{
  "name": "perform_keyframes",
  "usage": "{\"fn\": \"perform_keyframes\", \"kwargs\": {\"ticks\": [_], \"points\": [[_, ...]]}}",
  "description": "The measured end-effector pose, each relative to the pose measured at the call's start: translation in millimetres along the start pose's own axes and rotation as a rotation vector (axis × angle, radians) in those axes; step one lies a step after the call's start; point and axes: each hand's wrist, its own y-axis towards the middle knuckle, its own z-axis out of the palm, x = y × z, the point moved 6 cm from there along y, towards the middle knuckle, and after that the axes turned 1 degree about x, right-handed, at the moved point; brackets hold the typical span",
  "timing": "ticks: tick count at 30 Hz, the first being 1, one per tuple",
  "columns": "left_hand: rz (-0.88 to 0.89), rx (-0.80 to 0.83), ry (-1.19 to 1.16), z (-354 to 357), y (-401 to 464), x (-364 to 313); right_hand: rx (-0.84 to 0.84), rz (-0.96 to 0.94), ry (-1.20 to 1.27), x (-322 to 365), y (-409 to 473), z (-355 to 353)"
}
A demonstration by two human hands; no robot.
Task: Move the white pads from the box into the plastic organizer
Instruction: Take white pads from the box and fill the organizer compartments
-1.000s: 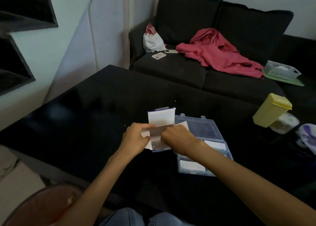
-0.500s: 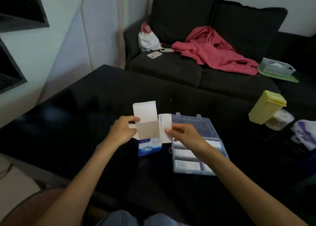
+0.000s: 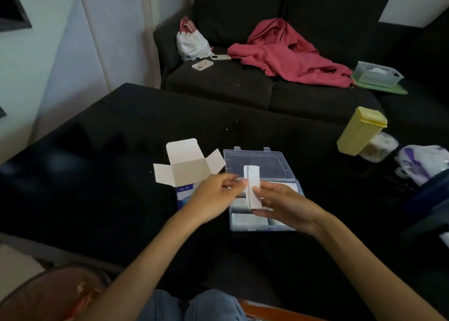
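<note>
A small stack of white pads [image 3: 252,187] stands on edge above the clear plastic organizer [image 3: 257,163], whose lid lies open toward the sofa. My right hand [image 3: 279,204] holds the stack from the right and below, thumb on its side. Fingertips of my left hand [image 3: 213,197] touch the stack's left side. The white and blue cardboard box [image 3: 187,167] stands open on the black table just left of the organizer, flaps spread. White pads [image 3: 247,220] lie in the organizer's front compartments.
A yellow lidded container [image 3: 359,131] leans on a clear tub [image 3: 379,147] at the table's right, beside a white-purple bag [image 3: 422,163]. Behind the table stands a dark sofa with a red garment [image 3: 286,53], a white bag, phones and a white basket [image 3: 376,74].
My right hand has carried the pads from the box to above the organizer. My left hand let go of the box and came over to the stack. The box now stands free with flaps spread.
</note>
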Motion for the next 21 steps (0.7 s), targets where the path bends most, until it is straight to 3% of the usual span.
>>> {"fn": "perform_keyframes", "kwargs": {"ticks": [4, 8, 11, 15, 19, 21], "points": [[-0.04, 0.17, -0.215, 36, 19, 3, -0.039, 0.091, 0.02, -15, -14, -25], [-0.029, 0.106, -0.308, 56, 35, 9, -0.2, 0.073, -0.029, -27, -19, -48], [-0.052, -0.051, -0.358, 61, 44, 13, -0.374, -0.066, -0.142, -23, -21, -58], [-0.066, -0.219, -0.325, 64, 53, 15, -0.42, -0.152, -0.124, -24, -17, -64], [-0.105, -0.149, -0.528, 68, 52, 17, -0.51, -0.246, -0.117, -22, -16, -71], [-0.089, -0.064, -0.577, 69, 51, 19, -0.64, -0.533, -0.487, -7, -27, -71]]}}
